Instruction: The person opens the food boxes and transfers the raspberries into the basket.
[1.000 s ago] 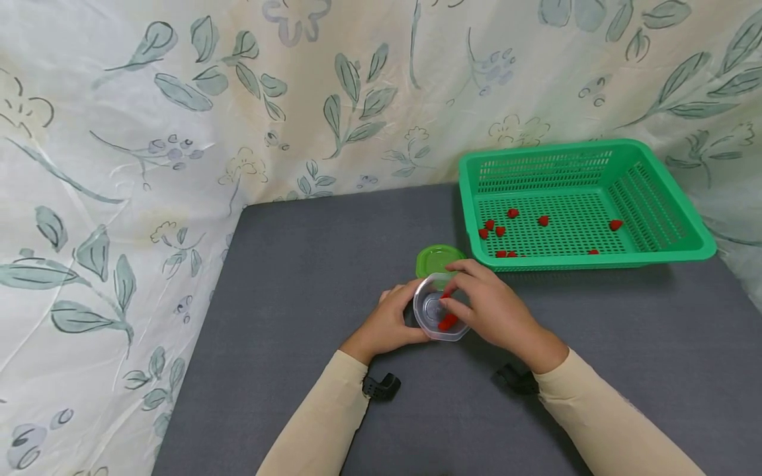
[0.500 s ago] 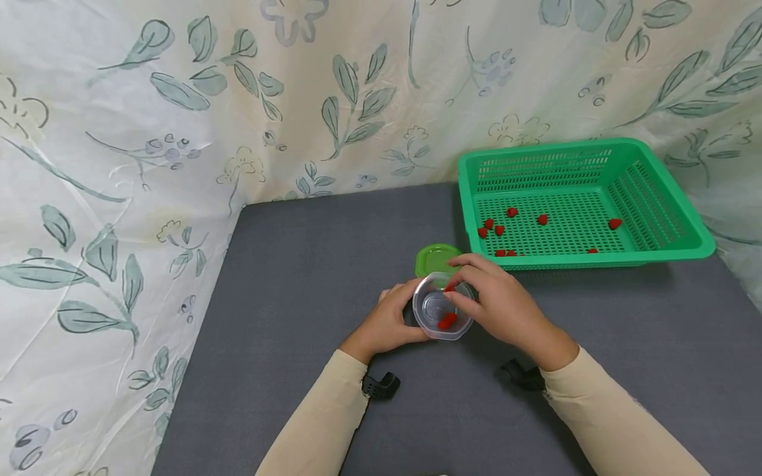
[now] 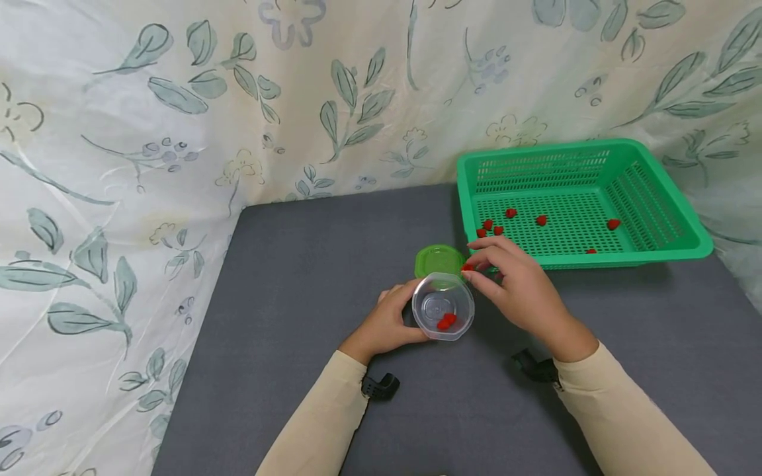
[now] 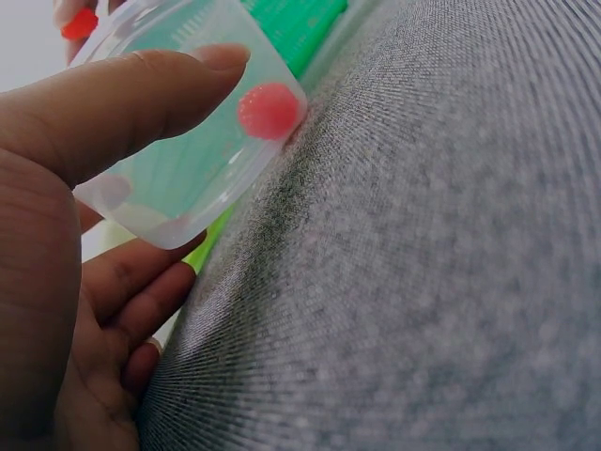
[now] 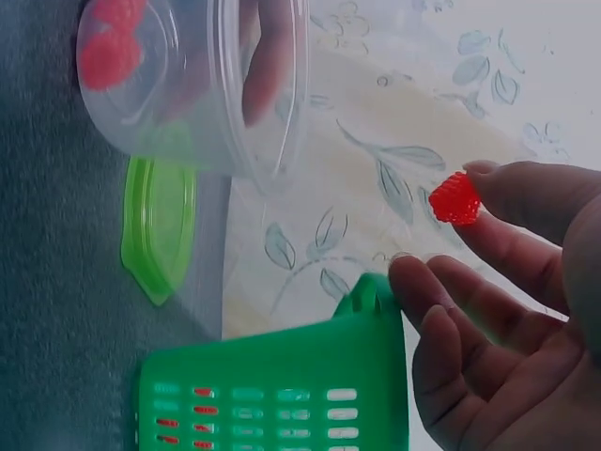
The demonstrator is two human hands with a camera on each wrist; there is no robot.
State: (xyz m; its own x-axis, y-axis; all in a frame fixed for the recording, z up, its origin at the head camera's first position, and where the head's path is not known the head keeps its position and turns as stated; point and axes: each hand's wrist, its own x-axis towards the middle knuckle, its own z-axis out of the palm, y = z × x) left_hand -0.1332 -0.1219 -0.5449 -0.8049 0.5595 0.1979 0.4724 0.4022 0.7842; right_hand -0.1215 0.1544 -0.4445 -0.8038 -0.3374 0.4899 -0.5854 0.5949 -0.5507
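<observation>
Grey cloth (image 3: 309, 264) covers the table against leaf-print curtains (image 3: 178, 99), where the left hand (image 3: 389, 320) grips a cup (image 3: 443, 307) and the right hand (image 3: 518, 291) pinches a berry (image 3: 467, 268) near a basket (image 3: 586, 258)

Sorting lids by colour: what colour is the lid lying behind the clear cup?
Bright green; the lid lies flat on the grey table, clearest in the head view.

Gray table (image 3: 297, 277) w/ floral curtain (image 3: 178, 99) behind & at left.
</observation>
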